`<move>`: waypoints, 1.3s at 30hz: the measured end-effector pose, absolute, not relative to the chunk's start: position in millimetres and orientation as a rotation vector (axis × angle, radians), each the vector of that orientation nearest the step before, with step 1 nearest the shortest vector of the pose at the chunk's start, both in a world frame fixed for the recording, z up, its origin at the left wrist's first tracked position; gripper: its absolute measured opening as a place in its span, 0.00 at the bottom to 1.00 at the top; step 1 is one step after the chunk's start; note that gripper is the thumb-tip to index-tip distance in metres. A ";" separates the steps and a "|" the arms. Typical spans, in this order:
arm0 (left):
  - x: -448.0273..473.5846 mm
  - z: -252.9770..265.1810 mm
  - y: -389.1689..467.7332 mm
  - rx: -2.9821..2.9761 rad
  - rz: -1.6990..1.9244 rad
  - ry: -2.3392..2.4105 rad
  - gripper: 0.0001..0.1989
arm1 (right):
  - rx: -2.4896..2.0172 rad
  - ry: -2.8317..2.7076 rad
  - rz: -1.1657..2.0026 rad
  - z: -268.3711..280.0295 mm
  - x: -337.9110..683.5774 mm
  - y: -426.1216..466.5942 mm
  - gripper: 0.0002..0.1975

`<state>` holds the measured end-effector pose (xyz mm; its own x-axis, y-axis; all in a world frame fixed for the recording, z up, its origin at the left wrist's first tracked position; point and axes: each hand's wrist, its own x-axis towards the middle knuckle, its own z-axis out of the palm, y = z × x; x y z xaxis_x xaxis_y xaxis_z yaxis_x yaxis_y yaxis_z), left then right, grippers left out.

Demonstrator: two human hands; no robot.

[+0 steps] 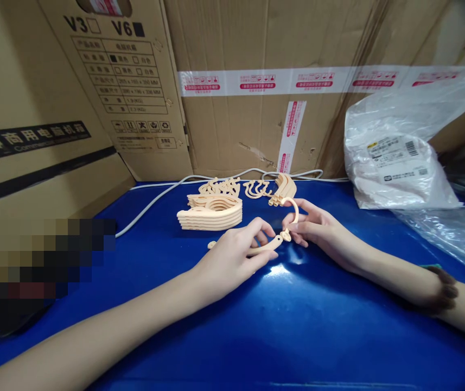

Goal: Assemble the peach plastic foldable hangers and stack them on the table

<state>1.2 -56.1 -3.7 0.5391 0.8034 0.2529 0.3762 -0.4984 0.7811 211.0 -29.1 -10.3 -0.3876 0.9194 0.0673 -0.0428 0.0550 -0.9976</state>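
Note:
Between the thumb and fingers of my left hand (232,255) is a cream plastic hanger arm (271,245), its end with a hole pointing right. My right hand (317,225) pinches a cream hanger hook (296,209) by its lower end, the curve upward. The hook's round base meets or nearly meets the arm's holed end; whether they are joined I cannot tell. Behind my left hand lies a stack of cream hanger arms (210,220). Farther back are a pile of small cream pieces (220,186), several loose hooks (256,189) and another stack of curved cream parts (286,187).
Cardboard boxes (236,125) wall off the back and left of the blue tabletop (297,326). A white cable (151,209) runs along the back. At the right stand a white plastic bag (399,157) and clear plastic film (452,233).

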 end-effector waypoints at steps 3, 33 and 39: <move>1.1 -4.9 -56.0 2.018 0.804 0.895 0.06 | -0.917 -1.497 1.479 -10.9 211.3 -29.1 0.23; -4.5 -15.2 -55.0 2.260 0.858 0.906 0.03 | -0.911 -1.564 1.622 -10.2 215.1 -23.9 0.22; -4.8 -15.1 -54.7 2.293 0.826 0.892 0.05 | -0.908 -1.583 1.625 -10.3 215.0 -23.8 0.20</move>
<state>-4.8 -54.7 -15.1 0.5933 0.7281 0.3433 0.3976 -0.6359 0.6615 215.0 -23.8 -10.3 -0.5225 0.8524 -0.0201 -0.0019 -0.0248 -0.9997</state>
